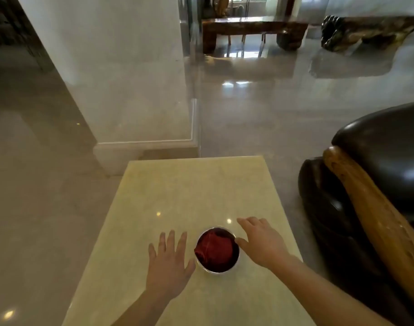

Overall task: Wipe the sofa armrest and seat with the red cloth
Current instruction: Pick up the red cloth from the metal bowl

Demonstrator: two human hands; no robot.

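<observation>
The red cloth lies bunched inside a small metal bowl on a pale yellow stone table. My left hand hovers just left of the bowl, fingers straight and spread, holding nothing. My right hand is just right of the bowl, fingers relaxed, thumb close to the rim. The dark leather sofa with a carved wooden armrest stands at the right.
A white marble pillar rises beyond the table's far edge. Glossy floor stretches behind it. Far back stand a dark wooden table and a carved wooden bench.
</observation>
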